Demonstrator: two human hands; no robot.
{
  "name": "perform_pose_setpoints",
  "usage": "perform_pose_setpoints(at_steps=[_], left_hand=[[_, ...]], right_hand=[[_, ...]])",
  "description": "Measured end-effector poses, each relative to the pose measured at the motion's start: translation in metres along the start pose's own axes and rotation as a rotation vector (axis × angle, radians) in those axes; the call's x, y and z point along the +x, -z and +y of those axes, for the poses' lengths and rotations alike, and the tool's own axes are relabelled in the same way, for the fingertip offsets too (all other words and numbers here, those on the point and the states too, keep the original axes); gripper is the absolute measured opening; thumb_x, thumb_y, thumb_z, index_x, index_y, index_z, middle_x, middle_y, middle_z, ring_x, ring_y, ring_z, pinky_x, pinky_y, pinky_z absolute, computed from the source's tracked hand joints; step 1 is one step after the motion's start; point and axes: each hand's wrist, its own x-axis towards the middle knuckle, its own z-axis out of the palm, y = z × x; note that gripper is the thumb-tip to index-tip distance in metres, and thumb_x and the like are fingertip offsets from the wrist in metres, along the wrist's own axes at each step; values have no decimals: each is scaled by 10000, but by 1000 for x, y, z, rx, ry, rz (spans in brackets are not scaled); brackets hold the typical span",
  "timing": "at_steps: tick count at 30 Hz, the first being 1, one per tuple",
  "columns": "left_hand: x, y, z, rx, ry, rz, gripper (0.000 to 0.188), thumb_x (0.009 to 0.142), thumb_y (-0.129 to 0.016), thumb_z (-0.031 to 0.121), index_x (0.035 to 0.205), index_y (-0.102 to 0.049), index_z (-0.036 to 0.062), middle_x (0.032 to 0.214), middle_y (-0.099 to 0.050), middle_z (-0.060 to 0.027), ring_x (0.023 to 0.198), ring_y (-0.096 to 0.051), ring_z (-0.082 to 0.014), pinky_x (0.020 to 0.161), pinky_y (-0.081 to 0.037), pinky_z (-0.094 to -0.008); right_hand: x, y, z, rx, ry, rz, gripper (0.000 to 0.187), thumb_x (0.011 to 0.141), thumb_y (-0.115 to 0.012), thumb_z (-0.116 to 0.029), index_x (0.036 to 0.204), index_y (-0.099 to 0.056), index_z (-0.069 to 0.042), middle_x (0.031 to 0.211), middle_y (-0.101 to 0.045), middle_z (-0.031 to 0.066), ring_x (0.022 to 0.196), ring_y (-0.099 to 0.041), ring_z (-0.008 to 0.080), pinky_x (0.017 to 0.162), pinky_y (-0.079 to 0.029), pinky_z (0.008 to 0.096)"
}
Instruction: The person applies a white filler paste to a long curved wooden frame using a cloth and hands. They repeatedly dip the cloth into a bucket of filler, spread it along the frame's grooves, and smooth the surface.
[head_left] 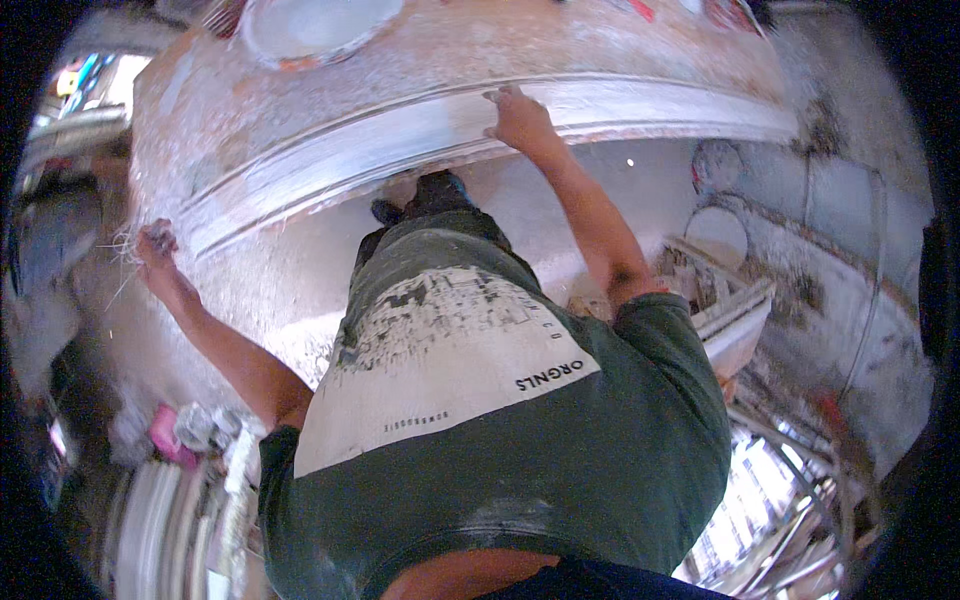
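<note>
A long white strip with raised ridges along its edges, like a plaster moulding point(400, 135), lies across the worktable in front of me. My left hand point(160, 248) is closed round a tangled clump of pale fibres point(124, 243), just off the strip's left end. Loose strands stick out beyond the fingers. Over the right half of the strip, my right hand point(520, 118) touches or hovers just above the white surface. Its thumb and forefinger are apart, and I see nothing between them; the other fingers are partly hidden.
A round white-coated basin point(318, 28) stands at the table's far side. White residue marks the worktable point(650, 50). Long pale strips point(165, 520) are stacked low on the left, near a pink item point(172, 436). A white bucket point(718, 235) stands on the right.
</note>
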Motion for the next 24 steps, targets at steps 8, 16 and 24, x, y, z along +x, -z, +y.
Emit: perform_pose_setpoints(at_steps=[8,16,24], left_hand=[[-89,-188,77,64,-97,-984,343,975,-414,287,1029,-617,16,936,-635,-64,809,-558,-148,778,-433,-283],[-84,-242,121,62,-294,-857,334,973,-431,278,1048,-618,13,954,-633,-69,873,-567,-157,823,-423,-292],[-78,-246,93,77,-32,-720,318,958,-459,301,990,-638,41,687,-478,18,656,-433,-107,624,-365,-265]], right_hand=[[-9,20,-128,549,519,169,804,747,-693,-428,1374,-335,-75,1226,-533,199,1121,-511,370,969,-394,414],[-39,71,-47,557,210,33,315,880,-559,-331,1091,-649,-114,1005,-642,123,891,-624,279,774,-481,356],[-52,107,98,-613,324,184,275,850,-584,-266,1113,-615,-191,928,-598,69,916,-586,256,772,-484,392]])
